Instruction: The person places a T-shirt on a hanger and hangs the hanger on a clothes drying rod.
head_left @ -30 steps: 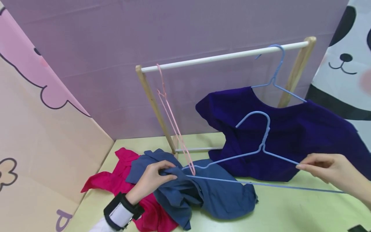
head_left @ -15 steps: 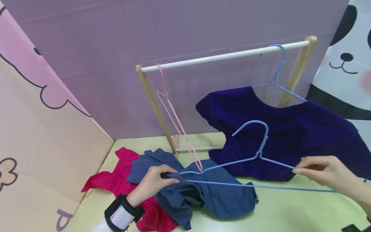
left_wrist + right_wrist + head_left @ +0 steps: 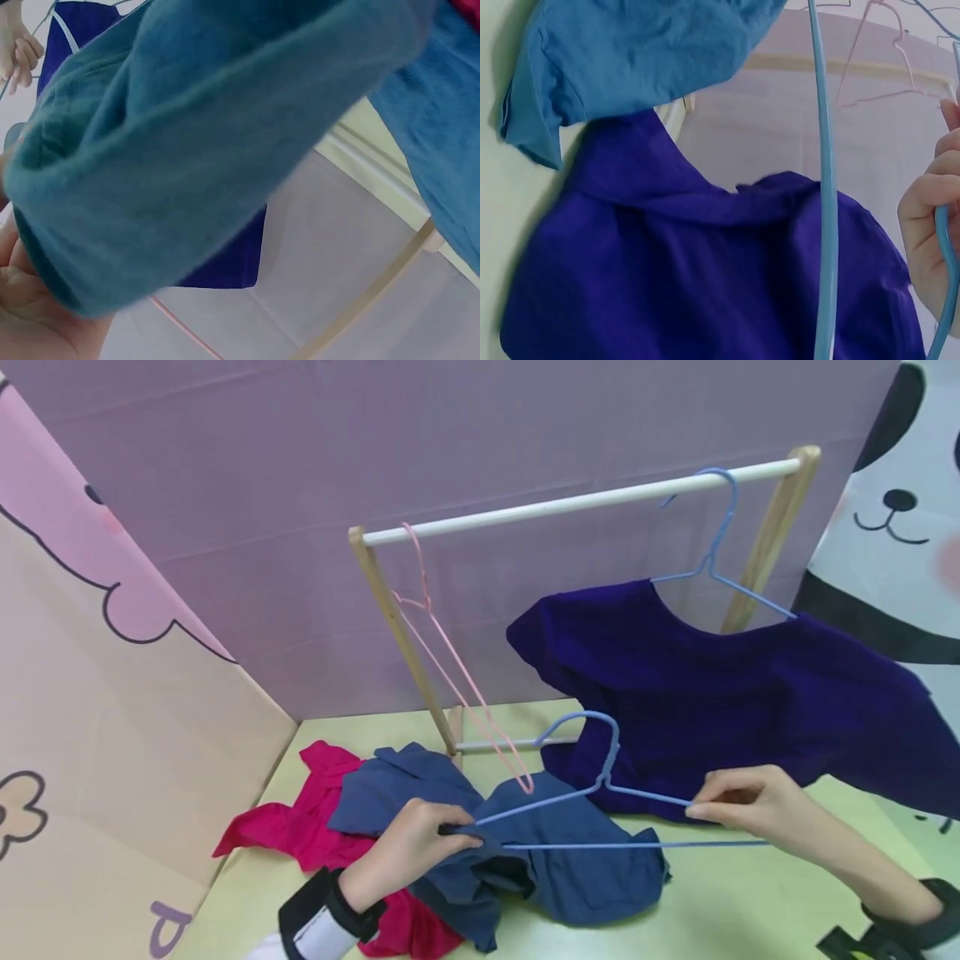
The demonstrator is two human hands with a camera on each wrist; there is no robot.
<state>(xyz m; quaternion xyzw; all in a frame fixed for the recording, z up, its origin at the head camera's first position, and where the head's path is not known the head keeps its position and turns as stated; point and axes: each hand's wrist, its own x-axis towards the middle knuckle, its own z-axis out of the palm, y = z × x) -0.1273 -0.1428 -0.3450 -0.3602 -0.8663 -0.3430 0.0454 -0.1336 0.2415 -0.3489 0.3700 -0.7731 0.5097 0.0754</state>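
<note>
My left hand (image 3: 420,847) pinches the edge of a slate-blue garment (image 3: 600,889), thumb below and fingers above. The left end of a blue wire hanger (image 3: 648,794) runs into the cloth at that hand. Out to the right, my right hand (image 3: 750,797) pinches the hanger's right shoulder, its hook pointing up and left. In the left wrist view the raised cloth (image 3: 187,150) fills much of the picture and hides part of the hand (image 3: 45,307). The right wrist view shows fingers (image 3: 934,199) curled round the hanger wire (image 3: 825,187).
Behind stands a small rack with a white rail (image 3: 540,512) and wooden posts. From it hang a dark purple shirt (image 3: 675,685) on a blue hanger and, at left, a bare pink hanger (image 3: 457,664). A crimson garment (image 3: 270,831) lies partly under the slate-blue one.
The blue hanger has moved left and down, its left end going into the slate-blue garment. My right hand has moved left with it. The pink hanger has swung slightly right at its lower end.
</note>
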